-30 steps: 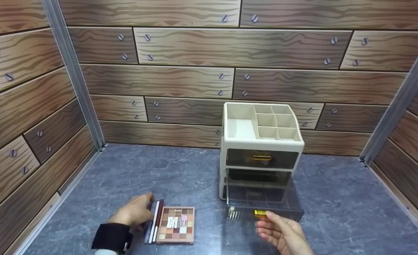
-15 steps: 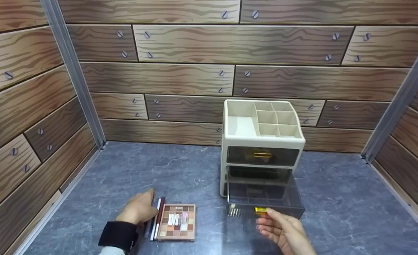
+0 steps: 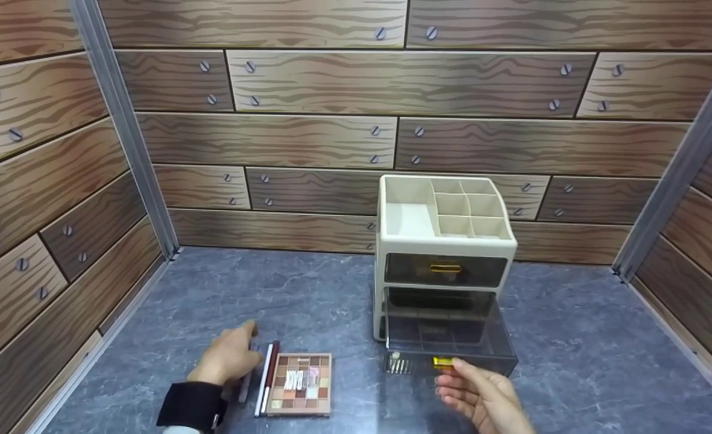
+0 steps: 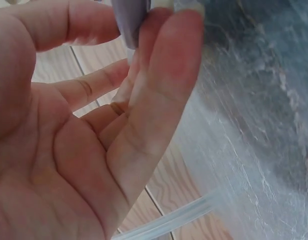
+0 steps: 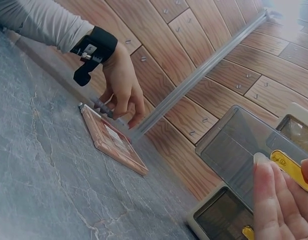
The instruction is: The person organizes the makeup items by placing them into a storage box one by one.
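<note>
My left hand [image 3: 226, 358] pinches a slim purple-grey cosmetic pen [image 4: 130, 22] between thumb and fingers, just above or at the tabletop; its height is unclear. To its right lie a white pen [image 3: 263, 381] and a dark red pen [image 3: 272, 361], side by side against an eyeshadow palette [image 3: 300, 386] with a clear lid. My right hand [image 3: 482, 392] pinches the gold handle [image 5: 292, 170] of a smoky clear drawer [image 3: 452, 331]. That drawer is pulled out from a cream cosmetics organizer [image 3: 452, 241]. Small silver items [image 3: 399, 364] show through the drawer's front left.
The organizer's upper drawer [image 3: 446, 270] is closed, and a lower drawer [image 5: 219, 212] shows beneath the pulled-out one. Divided compartments [image 3: 470, 205] form its top. Wood-patterned walls [image 3: 307, 138] surround the grey marbled tabletop [image 3: 271, 289].
My left hand has drawn the purple-grey pen slightly left, away from the white and red pens. My right hand keeps its grip on the drawer handle, and the drawer has not moved.
</note>
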Demonstrator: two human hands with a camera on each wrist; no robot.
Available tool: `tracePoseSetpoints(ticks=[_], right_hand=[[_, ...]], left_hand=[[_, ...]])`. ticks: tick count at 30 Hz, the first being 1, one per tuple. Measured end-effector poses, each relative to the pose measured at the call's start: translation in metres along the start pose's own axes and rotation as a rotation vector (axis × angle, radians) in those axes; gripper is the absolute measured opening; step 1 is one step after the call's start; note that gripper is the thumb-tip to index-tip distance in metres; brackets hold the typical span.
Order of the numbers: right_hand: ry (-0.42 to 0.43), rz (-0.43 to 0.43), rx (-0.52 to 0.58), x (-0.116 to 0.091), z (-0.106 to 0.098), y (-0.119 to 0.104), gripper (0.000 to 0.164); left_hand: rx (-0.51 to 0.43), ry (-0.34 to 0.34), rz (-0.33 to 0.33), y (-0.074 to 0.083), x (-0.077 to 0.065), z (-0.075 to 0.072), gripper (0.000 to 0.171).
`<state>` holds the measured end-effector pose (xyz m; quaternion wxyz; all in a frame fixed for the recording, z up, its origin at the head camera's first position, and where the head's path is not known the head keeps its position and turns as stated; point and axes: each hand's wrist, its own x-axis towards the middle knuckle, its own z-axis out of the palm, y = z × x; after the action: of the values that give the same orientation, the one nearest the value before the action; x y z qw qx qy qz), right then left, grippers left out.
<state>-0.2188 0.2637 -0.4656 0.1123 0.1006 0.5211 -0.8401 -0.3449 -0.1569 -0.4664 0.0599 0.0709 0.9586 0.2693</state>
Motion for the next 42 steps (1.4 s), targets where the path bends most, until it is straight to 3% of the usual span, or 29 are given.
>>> tracePoseSetpoints(ticks=[7,14,19,27,35,42], right_hand=[[-0.012,-0.015,-0.007,0.001,0.004,-0.005,0.025],[0.003,-0.025,-0.018,0.000,0.004,-0.009,0.026],[-0.008,-0.004,-0.002,-0.003,0.001,-0.007,0.028],[0.014,-0.031,-0.035,-0.003,0.000,-0.013,0.027],[-0.003,-0.017,-0.031,-0.002,0.000,-0.009,0.027],[-0.015,-0.004,-0.008,-0.002,-0.002,-0.002,0.028]], left_hand=[[-0.005,0.055,0.014,-0.001,0.000,-0.007,0.046],[-0.194,0.094,0.095,0.008,-0.002,-0.016,0.052],[-0.360,0.051,0.124,0.018,-0.005,-0.020,0.055],[-0.776,-0.068,0.217,0.048,-0.006,-0.030,0.052],[-0.996,-0.153,0.193,0.073,-0.013,-0.022,0.057],[-1.074,-0.150,0.193,0.084,-0.016,-0.013,0.053]])
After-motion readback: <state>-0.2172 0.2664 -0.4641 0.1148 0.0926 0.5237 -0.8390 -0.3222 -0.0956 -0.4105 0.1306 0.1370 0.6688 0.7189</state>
